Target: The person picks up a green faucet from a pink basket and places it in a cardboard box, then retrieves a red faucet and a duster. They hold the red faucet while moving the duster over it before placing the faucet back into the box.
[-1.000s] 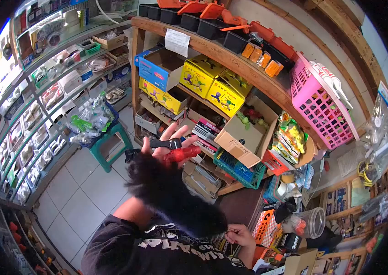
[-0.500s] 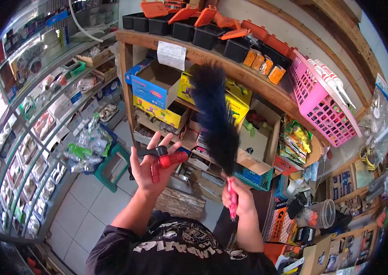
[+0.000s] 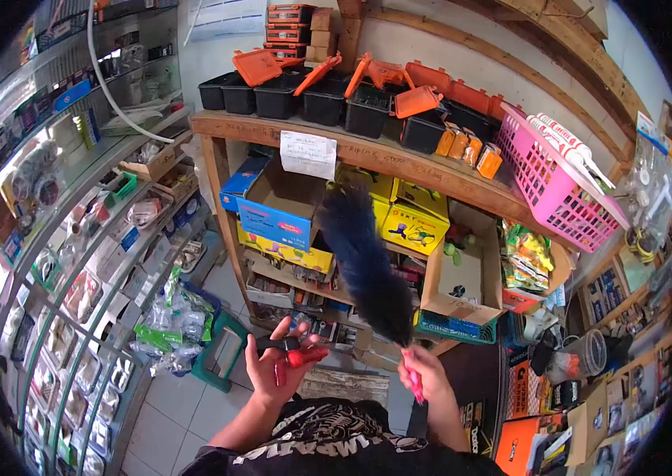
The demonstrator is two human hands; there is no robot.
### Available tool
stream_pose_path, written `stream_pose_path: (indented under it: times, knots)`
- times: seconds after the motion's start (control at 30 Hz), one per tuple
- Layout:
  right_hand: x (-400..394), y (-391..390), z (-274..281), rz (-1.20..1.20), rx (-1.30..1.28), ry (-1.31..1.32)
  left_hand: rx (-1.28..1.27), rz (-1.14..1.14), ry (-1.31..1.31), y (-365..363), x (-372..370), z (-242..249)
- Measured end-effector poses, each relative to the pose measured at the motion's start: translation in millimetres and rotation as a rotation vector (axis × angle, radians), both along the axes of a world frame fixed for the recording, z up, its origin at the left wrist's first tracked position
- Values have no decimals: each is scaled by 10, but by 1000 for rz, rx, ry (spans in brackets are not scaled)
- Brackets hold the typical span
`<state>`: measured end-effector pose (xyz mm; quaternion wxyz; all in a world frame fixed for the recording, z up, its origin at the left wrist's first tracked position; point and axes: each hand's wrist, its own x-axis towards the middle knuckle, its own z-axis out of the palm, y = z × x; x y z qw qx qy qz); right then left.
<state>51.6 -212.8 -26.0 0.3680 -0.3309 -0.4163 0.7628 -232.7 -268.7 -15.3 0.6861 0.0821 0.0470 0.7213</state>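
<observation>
My left hand (image 3: 272, 379) is palm up with its fingers partly spread. Across the palm and fingers lies a red plastic tap (image 3: 304, 356) with a black part (image 3: 282, 343) on it. In my right hand (image 3: 429, 373), closed round its pink handle (image 3: 413, 379), is a dark feather duster (image 3: 367, 270). The duster's feathers slant up and to the left, overlapping the yellow boxes (image 3: 413, 218) and the blue open carton (image 3: 276, 222) on the shelf. Part of the handle is hidden by my fingers.
Black boxes with orange lids (image 3: 324, 103) line the wooden top shelf (image 3: 367, 151). A pink basket (image 3: 546, 178) stands at its right end. To the left are glass display shelves (image 3: 106, 238) and a green stool (image 3: 225, 349); cartons (image 3: 522, 444) crowd the lower right.
The view has tilted up, so the shelf sits lower and more wall shows. Both hands appear lower in view, still with the tap and the duster.
</observation>
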Motion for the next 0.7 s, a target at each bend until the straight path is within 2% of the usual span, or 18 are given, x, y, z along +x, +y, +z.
stream_pose_path:
  times: [0.1, 0.2, 0.37, 0.43, 0.5, 0.57, 0.63, 0.7]
  knots:
    - [60, -322, -65, -120, -78, 20, 15, -93, -8, 73, -53, -7]
    - [-63, -254, 75, -169, -129, 50, 27, -206, 33, 175, -50, 51]
    - [-603, 310, 408, -251, -99, 234, 76, -337, 94, 294, -41, 120]
    - [-834, 545, 625, -317, -107, 216, 85, -354, 103, 305, -30, 179]
    - [-969, 872, 768, -297, -97, 204, 74, -341, 81, 271, -26, 181]
    - [-1081, 1429, 656, -193, -25, 247, 81, -333, 71, 257, -38, 151]
    - [-1290, 1891, 769, -265, 59, 14, 96, -333, 11, 238, -24, 154]
    - [-1472, 2026, 991, -395, 207, -158, 85, -347, -31, 241, -7, 145]
